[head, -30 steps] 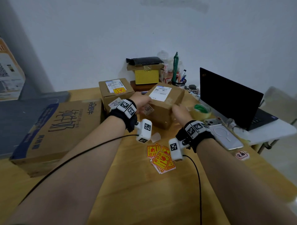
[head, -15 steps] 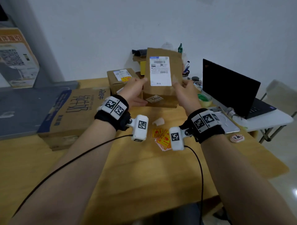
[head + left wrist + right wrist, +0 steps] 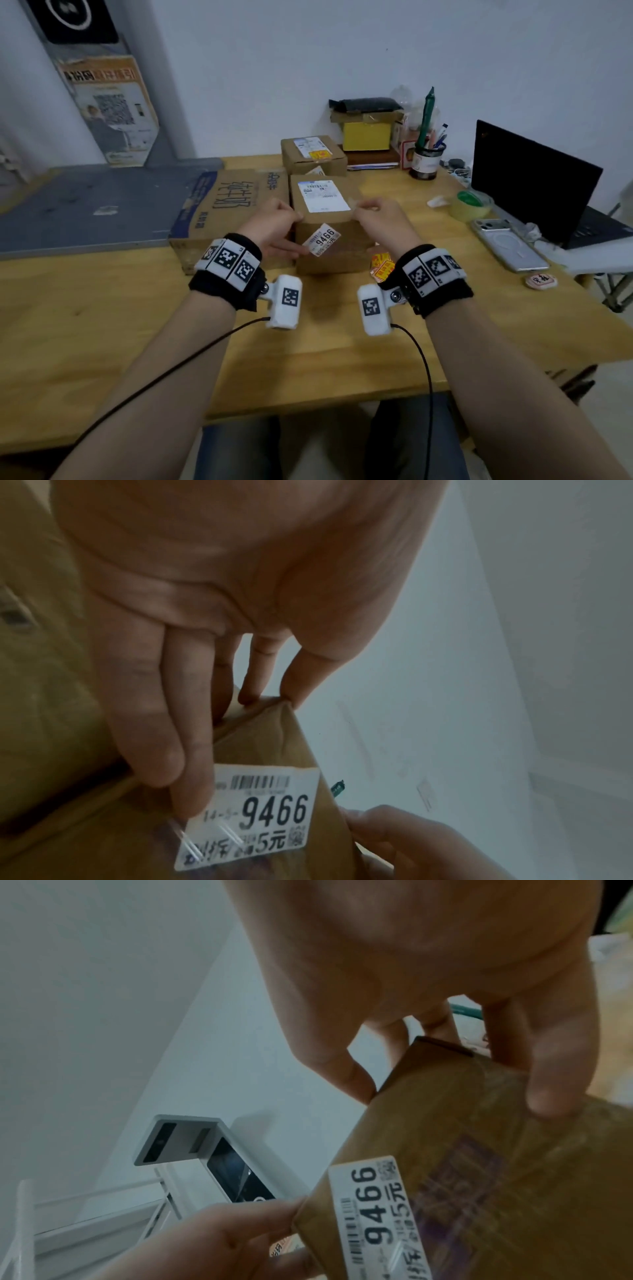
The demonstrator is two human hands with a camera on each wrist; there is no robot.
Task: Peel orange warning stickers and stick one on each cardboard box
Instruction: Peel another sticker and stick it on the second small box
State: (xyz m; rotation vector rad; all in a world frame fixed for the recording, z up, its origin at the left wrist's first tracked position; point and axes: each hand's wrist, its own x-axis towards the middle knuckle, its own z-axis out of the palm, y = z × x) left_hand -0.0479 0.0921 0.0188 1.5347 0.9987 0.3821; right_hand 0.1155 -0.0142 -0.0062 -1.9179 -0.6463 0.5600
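A small cardboard box [image 3: 329, 253] with a white shipping label on top and a "9466" tag [image 3: 322, 238] on its front stands on the wooden table [image 3: 325, 349], beside a large flat carton [image 3: 222, 205]. My left hand [image 3: 275, 224] grips its left side and my right hand [image 3: 378, 219] grips its right side, thumbs at the top edge. The left wrist view shows the fingers [image 3: 143, 723] on the box [image 3: 267, 739]; the right wrist view shows the fingers [image 3: 548, 1069] curled over the box [image 3: 479, 1150]. Orange warning stickers [image 3: 382, 268] peek out behind my right wrist. A second box [image 3: 313, 156] at the back carries an orange sticker [image 3: 322, 155].
To the right are a tape roll [image 3: 471, 205], a phone [image 3: 507, 244], a black laptop [image 3: 534, 185] and a round badge [image 3: 541, 281]. A pen cup [image 3: 426, 161] and a yellow box [image 3: 366, 135] stand by the wall. The table's near edge runs just in front of me.
Half a second ago both hands held the box up on end with its label facing me. It is now down flat on the table, closer to me, covering part of the sticker pile.
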